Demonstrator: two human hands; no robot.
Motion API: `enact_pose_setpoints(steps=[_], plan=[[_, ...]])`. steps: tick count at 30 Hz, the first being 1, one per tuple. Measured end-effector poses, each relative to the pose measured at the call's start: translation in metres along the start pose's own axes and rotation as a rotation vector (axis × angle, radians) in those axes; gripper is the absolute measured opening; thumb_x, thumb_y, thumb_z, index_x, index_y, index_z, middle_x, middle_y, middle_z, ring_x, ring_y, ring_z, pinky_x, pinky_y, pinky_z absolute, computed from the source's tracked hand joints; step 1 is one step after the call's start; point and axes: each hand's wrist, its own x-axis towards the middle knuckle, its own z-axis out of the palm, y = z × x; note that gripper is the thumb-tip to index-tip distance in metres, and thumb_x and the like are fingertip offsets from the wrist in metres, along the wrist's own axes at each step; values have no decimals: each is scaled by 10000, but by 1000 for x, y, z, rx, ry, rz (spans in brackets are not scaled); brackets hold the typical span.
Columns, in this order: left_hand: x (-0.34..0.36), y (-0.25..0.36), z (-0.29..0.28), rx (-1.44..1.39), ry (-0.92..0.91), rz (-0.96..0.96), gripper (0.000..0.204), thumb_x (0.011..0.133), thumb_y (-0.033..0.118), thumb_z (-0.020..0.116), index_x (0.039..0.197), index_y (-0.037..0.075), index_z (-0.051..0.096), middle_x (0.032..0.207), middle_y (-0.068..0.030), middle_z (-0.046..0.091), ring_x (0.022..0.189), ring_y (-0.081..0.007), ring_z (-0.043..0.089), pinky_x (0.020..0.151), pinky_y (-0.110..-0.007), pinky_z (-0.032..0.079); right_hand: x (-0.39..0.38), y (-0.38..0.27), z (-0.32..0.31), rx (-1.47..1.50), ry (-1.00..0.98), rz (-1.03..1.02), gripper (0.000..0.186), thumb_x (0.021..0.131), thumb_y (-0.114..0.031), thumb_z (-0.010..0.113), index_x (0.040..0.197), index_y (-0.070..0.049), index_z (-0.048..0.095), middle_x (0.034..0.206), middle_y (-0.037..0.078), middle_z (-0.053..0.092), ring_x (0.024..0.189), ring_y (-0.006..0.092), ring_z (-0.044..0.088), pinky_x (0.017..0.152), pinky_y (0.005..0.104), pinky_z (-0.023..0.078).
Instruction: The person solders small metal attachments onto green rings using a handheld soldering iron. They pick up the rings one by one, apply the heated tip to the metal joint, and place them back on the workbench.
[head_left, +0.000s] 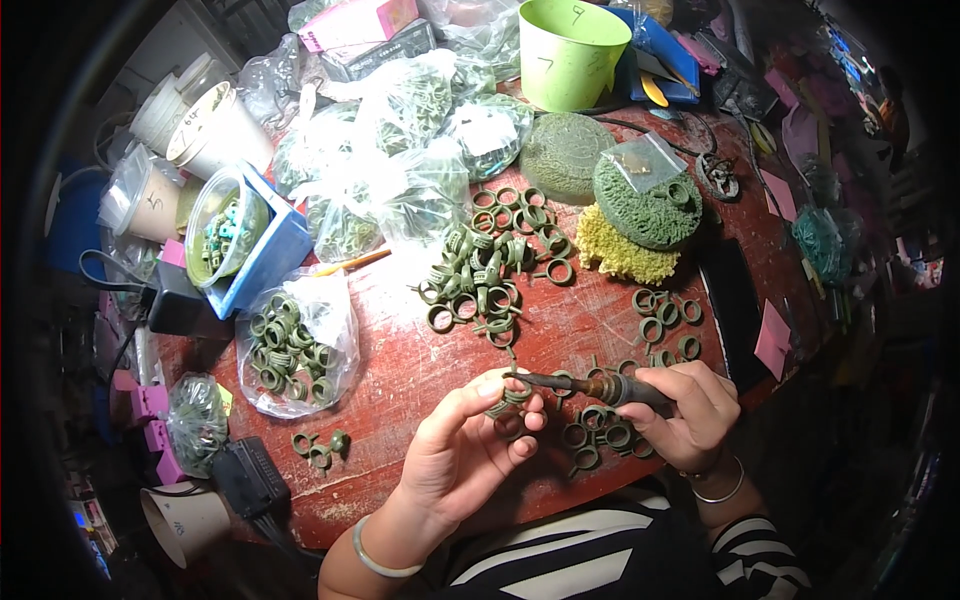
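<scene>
1. Green wax ring (508, 394) sits pinched in the left hand (465, 450), fingers pressed on it, raised just above the red table (400, 370) so the tip can reach it.
2. Right hand (685, 415) grips a heated pen tool (590, 385), fingers closed round its handle, tip touching the ring.
3. Loose rings (485, 265) lie heaped beyond, near at hand.

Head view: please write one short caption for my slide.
Left hand holds a green wax ring against a heated pen tool in the right hand.
</scene>
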Motion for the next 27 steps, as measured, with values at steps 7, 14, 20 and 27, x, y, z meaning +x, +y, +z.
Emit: enact_pose_setpoints(steps=[7,14,20,27], plan=[[0,0,-1,-9,-17,0,265,986,198,592,1195,36,593,1090,-115,661,973,-205,646,809,-322,526,2,-1,-1,3,6,-7,376,811,-267,863,1003,5,690,807,84,653,611,211,656,517,297,518],[1,0,0,2,-23,2,254,985,200,592,1180,37,596,1093,-112,658,974,-202,646,812,-323,528,1,-1,-1,5,-4,6,371,814,-266,860,1000,6,689,807,84,655,613,215,657,519,300,521],[0,0,-1,0,-9,-5,248,985,198,593,1174,39,607,1097,-113,667,975,-201,646,812,-323,529,2,-2,-2,6,1,2,369,817,-261,858,1001,8,686,811,87,658,614,218,658,520,304,523],[1,0,0,-8,-15,1,250,984,194,595,1178,36,609,1095,-118,669,974,-206,649,810,-324,530,3,-2,-3,2,-1,-2,368,824,-266,852,1004,9,686,813,89,658,618,218,659,521,303,523]])
